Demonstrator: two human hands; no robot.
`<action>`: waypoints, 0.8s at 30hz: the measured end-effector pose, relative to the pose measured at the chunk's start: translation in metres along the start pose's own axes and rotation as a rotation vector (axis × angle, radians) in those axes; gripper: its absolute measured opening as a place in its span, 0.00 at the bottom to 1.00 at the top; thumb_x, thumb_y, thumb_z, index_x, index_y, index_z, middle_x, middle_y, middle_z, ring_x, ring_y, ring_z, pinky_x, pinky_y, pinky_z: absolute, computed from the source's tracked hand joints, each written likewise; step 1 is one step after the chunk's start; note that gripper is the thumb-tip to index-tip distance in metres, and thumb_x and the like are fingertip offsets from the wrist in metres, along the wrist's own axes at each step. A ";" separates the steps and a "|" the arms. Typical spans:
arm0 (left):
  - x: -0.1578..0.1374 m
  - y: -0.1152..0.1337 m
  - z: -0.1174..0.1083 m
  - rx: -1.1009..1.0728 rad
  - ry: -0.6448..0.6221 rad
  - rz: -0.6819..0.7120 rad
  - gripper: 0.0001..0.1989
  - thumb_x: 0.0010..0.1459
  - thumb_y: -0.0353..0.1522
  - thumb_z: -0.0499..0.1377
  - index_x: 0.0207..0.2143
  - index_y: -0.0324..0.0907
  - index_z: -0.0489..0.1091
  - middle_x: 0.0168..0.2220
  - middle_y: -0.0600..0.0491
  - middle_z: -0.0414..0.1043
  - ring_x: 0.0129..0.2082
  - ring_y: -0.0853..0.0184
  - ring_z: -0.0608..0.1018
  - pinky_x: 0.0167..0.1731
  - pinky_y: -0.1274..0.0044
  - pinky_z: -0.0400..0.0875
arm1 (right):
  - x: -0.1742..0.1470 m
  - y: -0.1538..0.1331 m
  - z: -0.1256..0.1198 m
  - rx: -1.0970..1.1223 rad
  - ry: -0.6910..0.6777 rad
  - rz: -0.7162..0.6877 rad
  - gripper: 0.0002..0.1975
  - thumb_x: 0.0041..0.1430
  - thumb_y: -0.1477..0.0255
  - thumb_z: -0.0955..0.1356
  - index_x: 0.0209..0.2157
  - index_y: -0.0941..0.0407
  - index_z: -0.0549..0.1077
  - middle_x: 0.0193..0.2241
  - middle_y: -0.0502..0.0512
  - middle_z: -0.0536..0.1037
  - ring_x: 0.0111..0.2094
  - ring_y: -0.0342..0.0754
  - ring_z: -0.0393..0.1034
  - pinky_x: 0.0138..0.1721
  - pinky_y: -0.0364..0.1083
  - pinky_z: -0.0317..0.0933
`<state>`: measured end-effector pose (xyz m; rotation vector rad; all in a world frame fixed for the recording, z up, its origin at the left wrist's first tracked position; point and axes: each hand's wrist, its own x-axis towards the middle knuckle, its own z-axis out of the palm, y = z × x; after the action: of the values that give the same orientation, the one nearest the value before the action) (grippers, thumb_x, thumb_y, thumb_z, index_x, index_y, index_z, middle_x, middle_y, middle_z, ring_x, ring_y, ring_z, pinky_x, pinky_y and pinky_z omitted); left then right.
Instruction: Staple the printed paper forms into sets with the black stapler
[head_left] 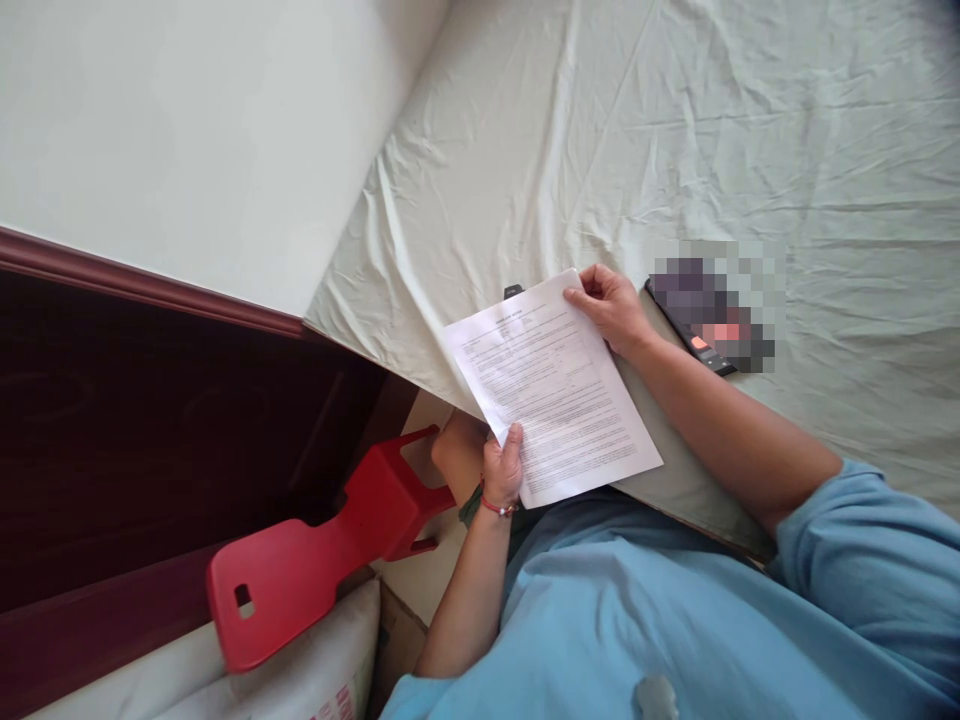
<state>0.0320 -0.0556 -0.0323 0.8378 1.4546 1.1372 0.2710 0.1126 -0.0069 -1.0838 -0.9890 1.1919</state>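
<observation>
A white printed sheet of paper (559, 390) is held at a tilt over my lap and the edge of the bed. My left hand (502, 468) grips its lower left edge, the thumb lying on top and the other fingers behind it. At the upper right corner, my right hand (609, 308) pinches the paper between thumb and fingers. Dense lines of small text cover the page, too fine to read. Just beyond its top edge a small black object (514, 291) peeks out, mostly hidden by the paper.
A pale wrinkled sheet (712, 140) covers the bed. To the right of my right hand lies a phone (686, 325), partly blurred out. A small red plastic chair (300, 570) stands at the lower left beside dark wood panelling (150, 440). White sacks (322, 660) lie below the chair.
</observation>
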 end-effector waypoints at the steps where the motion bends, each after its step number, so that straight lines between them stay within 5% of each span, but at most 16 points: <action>1: 0.000 0.000 0.000 -0.007 -0.002 -0.001 0.29 0.52 0.51 0.70 0.44 0.35 0.82 0.48 0.42 0.81 0.49 0.56 0.82 0.54 0.69 0.75 | 0.000 0.000 0.000 0.005 0.001 -0.007 0.20 0.50 0.55 0.76 0.29 0.53 0.67 0.26 0.47 0.68 0.28 0.42 0.60 0.29 0.45 0.56; 10: -0.005 0.006 0.005 -0.053 0.009 -0.077 0.28 0.36 0.43 0.79 0.38 0.36 0.82 0.44 0.43 0.82 0.43 0.57 0.84 0.51 0.65 0.78 | -0.002 -0.004 0.000 -0.002 -0.005 -0.009 0.19 0.52 0.56 0.76 0.29 0.53 0.66 0.25 0.47 0.68 0.29 0.43 0.61 0.30 0.45 0.58; 24: -0.006 0.007 0.007 -0.065 0.037 -0.086 0.28 0.37 0.41 0.79 0.40 0.35 0.82 0.45 0.41 0.82 0.45 0.55 0.83 0.54 0.62 0.76 | 0.000 -0.001 -0.002 -0.049 0.093 -0.050 0.20 0.54 0.54 0.75 0.27 0.53 0.67 0.24 0.46 0.64 0.27 0.42 0.55 0.28 0.45 0.52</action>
<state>0.0396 -0.0576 -0.0240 0.7062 1.4625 1.1348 0.2733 0.1125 -0.0067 -1.1368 -0.9725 1.0722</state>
